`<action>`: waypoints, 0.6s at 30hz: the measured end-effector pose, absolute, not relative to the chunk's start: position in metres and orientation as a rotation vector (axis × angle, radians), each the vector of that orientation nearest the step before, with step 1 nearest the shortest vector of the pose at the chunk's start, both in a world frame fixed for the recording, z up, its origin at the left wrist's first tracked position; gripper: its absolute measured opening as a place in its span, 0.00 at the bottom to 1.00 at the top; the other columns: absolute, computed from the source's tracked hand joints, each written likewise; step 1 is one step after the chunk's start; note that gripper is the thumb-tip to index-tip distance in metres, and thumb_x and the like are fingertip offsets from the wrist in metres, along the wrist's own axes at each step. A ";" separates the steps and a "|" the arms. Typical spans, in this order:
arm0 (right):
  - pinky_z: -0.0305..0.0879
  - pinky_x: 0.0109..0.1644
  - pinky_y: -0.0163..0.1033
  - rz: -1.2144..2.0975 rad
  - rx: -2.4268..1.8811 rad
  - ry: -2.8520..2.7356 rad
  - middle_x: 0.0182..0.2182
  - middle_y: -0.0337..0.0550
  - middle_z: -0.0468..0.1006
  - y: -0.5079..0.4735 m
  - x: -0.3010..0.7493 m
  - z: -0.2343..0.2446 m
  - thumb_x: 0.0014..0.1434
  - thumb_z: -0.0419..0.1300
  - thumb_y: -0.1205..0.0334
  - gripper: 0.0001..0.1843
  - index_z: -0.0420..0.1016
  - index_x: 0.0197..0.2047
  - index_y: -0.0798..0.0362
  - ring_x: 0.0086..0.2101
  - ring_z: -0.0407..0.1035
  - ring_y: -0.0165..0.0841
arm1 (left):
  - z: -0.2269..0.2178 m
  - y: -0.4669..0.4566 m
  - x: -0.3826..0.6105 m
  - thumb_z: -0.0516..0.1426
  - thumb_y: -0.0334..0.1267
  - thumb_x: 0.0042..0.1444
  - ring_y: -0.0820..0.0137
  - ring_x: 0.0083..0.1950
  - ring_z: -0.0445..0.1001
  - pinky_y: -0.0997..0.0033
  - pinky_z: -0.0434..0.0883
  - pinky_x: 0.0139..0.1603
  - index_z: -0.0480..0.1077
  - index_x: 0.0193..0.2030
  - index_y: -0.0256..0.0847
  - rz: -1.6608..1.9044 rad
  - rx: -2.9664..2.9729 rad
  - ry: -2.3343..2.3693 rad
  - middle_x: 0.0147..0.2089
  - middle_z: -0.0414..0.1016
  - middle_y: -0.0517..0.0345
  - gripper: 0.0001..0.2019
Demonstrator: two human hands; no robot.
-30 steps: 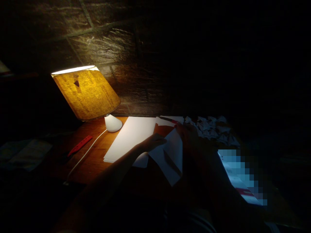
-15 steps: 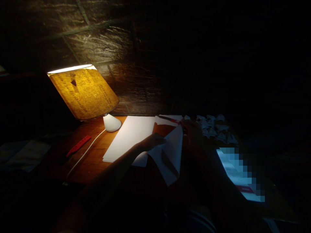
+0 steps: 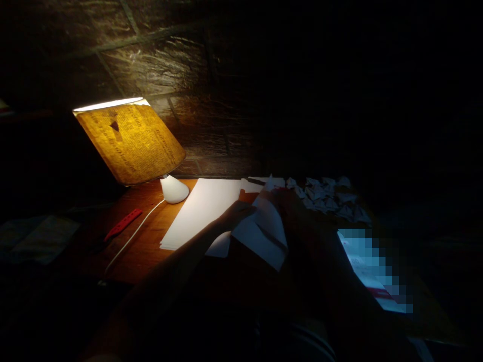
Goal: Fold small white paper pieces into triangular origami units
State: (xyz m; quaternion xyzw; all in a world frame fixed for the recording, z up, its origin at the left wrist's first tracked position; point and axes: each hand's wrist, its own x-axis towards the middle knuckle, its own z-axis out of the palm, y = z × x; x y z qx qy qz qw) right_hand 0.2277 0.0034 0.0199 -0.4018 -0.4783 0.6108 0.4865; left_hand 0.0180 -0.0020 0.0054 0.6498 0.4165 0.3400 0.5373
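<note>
A partly folded white sheet of paper (image 3: 260, 236) is raised above the table's front part, its lower corner pointing toward me. My left hand (image 3: 238, 213) is closed on its left edge. At the sheet's upper right is my right hand (image 3: 290, 203), closed on that side; its fingers are dim and partly lost in shadow. A stack of blank white paper (image 3: 199, 211) lies left of the raised sheet. Just behind the hands, a dark, thin tool with a red part (image 3: 257, 181) rests on more white paper; its kind is hard to make out.
A lit lamp (image 3: 132, 143) with a newsprint shade stands at the left, its white cord (image 3: 132, 241) crossing the wooden table (image 3: 147, 261). Near it lies a red-handled tool (image 3: 123, 224). Several small folded paper pieces (image 3: 320, 193) sit back right. A bright screen (image 3: 362, 271) glows at right.
The sheet has turned: its lower corner has swung right and up, and a top point now stands higher. My right hand has moved slightly left and down; my left hand has shifted slightly.
</note>
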 end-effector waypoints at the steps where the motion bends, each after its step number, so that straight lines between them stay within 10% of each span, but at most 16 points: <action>1: 0.64 0.28 0.38 1.538 -1.007 -1.197 0.23 0.41 0.78 0.004 0.228 0.018 0.45 0.74 0.37 0.24 0.77 0.26 0.50 0.24 0.69 0.33 | 0.004 -0.001 0.018 0.65 0.66 0.50 0.76 0.22 0.63 0.74 0.57 0.23 0.69 0.23 0.36 0.836 1.509 1.000 0.21 0.66 0.62 0.30; 8: 0.69 0.28 0.40 1.471 -1.257 -1.267 0.27 0.48 0.85 0.005 0.230 0.019 0.43 0.79 0.53 0.15 0.84 0.30 0.52 0.25 0.76 0.38 | -0.002 0.006 0.016 0.69 0.65 0.46 0.73 0.23 0.69 0.74 0.61 0.24 0.75 0.28 0.32 0.905 1.394 1.038 0.24 0.73 0.56 0.31; 18: 0.70 0.31 0.38 1.476 -1.198 -1.372 0.33 0.49 0.87 0.004 0.233 0.014 0.48 0.76 0.47 0.19 0.87 0.37 0.52 0.29 0.78 0.37 | 0.000 0.006 0.018 0.66 0.68 0.47 0.73 0.25 0.65 0.74 0.59 0.25 0.70 0.25 0.36 1.036 1.439 1.080 0.23 0.67 0.60 0.32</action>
